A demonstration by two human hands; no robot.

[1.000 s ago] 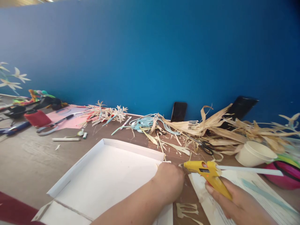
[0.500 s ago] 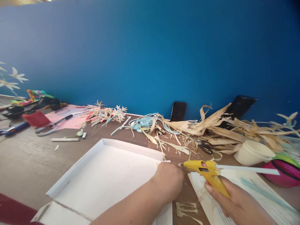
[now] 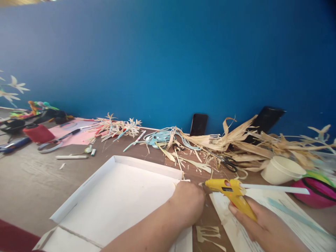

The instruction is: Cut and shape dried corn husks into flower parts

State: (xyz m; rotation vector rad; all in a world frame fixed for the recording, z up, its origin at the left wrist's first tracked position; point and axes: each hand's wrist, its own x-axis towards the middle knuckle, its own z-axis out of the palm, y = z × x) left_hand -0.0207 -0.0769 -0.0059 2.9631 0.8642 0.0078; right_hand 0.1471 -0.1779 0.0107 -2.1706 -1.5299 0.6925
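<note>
My right hand (image 3: pixel 253 218) is wrapped round the handle of a yellow glue gun (image 3: pixel 228 187), a long white glue stick (image 3: pixel 275 189) jutting from its back. The gun's nozzle points left, right beside my left hand (image 3: pixel 189 201). That hand is closed in a fist above the right side of a white shallow box lid (image 3: pixel 123 196). Its fingers face away from me, so what they pinch is hidden; a pale sliver shows past the knuckles. Below the gun, a cut piece of pale husk (image 3: pixel 208 232) lies on the table, beside a printed sheet (image 3: pixel 273 203) under my right hand.
Dried corn husks (image 3: pixel 241 140), black-handled scissors (image 3: pixel 229 163) and blue strips (image 3: pixel 160 137) line the back by the blue wall. A cream cup (image 3: pixel 280 171) and pink pouch (image 3: pixel 315 192) stand right. Red thread (image 3: pixel 39 133), pink paper (image 3: pixel 78 134) and husk flowers (image 3: pixel 131 126) lie left.
The view shifts very slightly, so everything sits a little further left. Both hands and the glue gun keep nearly the same pose.
</note>
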